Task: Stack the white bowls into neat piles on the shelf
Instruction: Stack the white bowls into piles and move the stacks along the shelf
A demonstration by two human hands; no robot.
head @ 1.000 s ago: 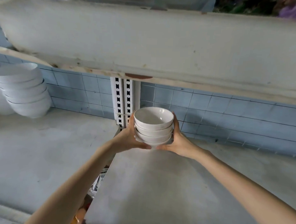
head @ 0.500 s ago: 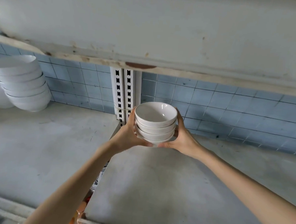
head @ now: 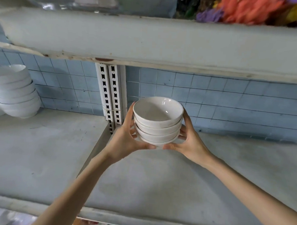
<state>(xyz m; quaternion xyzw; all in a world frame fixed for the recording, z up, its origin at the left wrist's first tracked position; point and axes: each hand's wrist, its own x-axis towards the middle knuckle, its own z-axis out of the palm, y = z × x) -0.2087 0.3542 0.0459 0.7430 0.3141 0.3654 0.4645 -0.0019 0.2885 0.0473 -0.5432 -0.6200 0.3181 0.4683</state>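
Both your arms reach forward and up from the bottom corners, converging at mid-frame; forearms bare, wrists roughly straight. Your left grip [head: 125,140] and right grip [head: 189,142] clamp the stack of white bowls [head: 157,123] between them, one on each flank. Left fingers [head: 129,116] run up the stack's left side to the top rim; right fingers [head: 187,121] curl round the right side and the back. Both thumbs point inward and nearly meet under the front edge of the bottom bowl; neither grip is spread, both curl round the stack.

The stack shows four rims, nested and level, openings up. It sits over the rear of the shelf [head: 39,149], just right of the slotted upright [head: 111,93] and near the blue tiled wall [head: 230,103]. Cannot tell whether its base touches the shelf.

A second pile of bowls [head: 14,91] stands at the far left of the shelf against the tiles, leaning left, well apart from your stack. The upper shelf [head: 148,40] spans the frame above; bright orange and purple stuff [head: 253,9] lies on top of it at the right.
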